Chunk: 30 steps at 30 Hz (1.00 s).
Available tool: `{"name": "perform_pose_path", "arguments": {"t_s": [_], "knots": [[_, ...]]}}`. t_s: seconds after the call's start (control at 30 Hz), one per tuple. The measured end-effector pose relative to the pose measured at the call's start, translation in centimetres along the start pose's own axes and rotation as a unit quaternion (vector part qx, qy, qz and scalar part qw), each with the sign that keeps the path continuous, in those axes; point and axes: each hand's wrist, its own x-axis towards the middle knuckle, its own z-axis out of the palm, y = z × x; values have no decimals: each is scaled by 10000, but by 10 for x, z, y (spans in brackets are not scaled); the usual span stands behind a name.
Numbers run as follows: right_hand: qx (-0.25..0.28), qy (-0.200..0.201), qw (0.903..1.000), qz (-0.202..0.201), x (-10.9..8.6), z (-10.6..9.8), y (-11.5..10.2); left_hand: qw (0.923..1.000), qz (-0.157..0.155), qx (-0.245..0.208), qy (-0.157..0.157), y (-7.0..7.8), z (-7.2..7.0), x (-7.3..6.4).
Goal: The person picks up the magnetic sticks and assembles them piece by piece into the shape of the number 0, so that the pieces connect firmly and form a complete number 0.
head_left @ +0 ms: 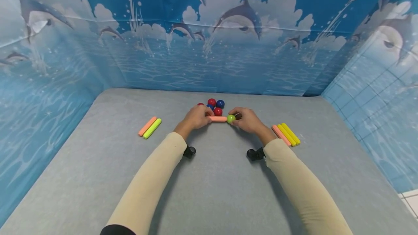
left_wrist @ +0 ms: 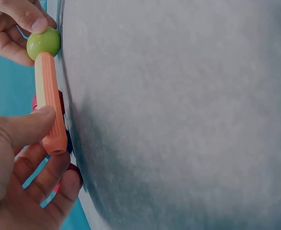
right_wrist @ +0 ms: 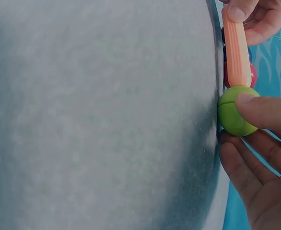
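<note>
My left hand (head_left: 197, 116) pinches an orange ridged stick (head_left: 218, 119) between thumb and fingers; in the left wrist view the thumb lies along the stick (left_wrist: 49, 103). A glossy green ball (head_left: 230, 119) is pinched by my right hand (head_left: 247, 119). The stick's far end meets the ball (right_wrist: 238, 111) in both wrist views. Just behind the stick sit several balls, among them a red ball (head_left: 218, 111) and a blue ball (head_left: 220, 103); the left hand partly hides some of them.
An orange stick (head_left: 147, 126) and a yellow-green stick (head_left: 152, 128) lie on the left of the grey table (head_left: 215, 191). Right of the right hand lie another orange stick (head_left: 281, 135) and two yellow sticks (head_left: 290, 134). A dolphin-print curtain (head_left: 209, 64) stands behind.
</note>
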Motion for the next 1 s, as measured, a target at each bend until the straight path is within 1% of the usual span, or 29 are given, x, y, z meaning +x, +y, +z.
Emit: {"name": "perform_pose_path", "arguments": {"t_s": [0.27,0.4,0.53,0.67,0.8,1.0], "knots": [[45,-22,10000,57,2,0,2,9999,-36,-105,24,0,-2,-1],[99,-9,9999,71,3,0,3,9998,-30,-137,172,-3,-2,-2],[122,-25,9999,34,3,0,2,9992,-31,-177,346,-12,-5,-6],[96,-57,9999,-10,3,-1,1,9987,-120,-291,397,-25,-16,-15],[111,-70,9999,-3,2,-1,0,9982,-275,-287,447,-43,-32,-25],[156,-28,9999,24,2,0,3,9978,-328,-189,547,-69,-57,-38]]}}
